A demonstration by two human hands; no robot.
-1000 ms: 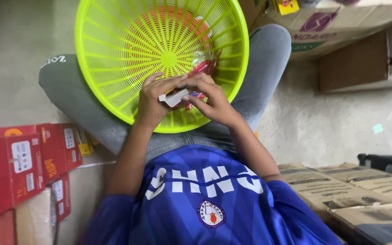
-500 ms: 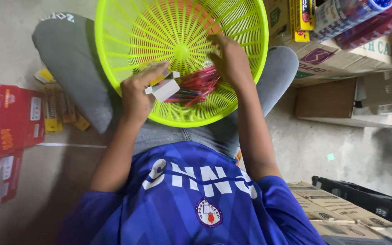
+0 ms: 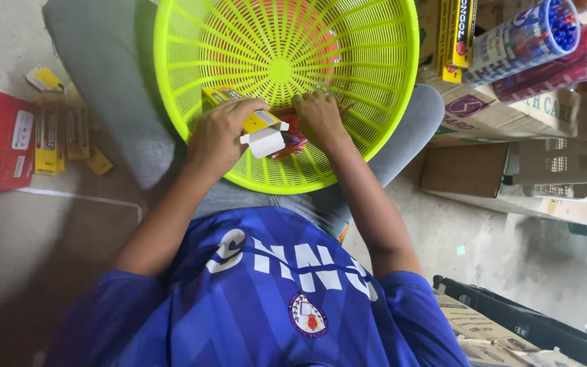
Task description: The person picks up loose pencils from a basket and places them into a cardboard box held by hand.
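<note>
left hand (image 3: pixel 222 132) grips a small yellow box (image 3: pixel 253 122) with its white flap open, inside the green basket (image 3: pixel 375 102). right hand (image 3: pixel 317 115), just beside it, now closed on red packets (image 3: pixel 293 139); half a second earlier it reached farther up the basket.

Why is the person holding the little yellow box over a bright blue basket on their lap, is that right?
Not quite. The basket is bright yellow-green, not blue; it is the shirt that is blue. The head view shows this. The rest holds: the left hand holds the little yellow box over the basket on the lap, with the right hand beside it.
</note>
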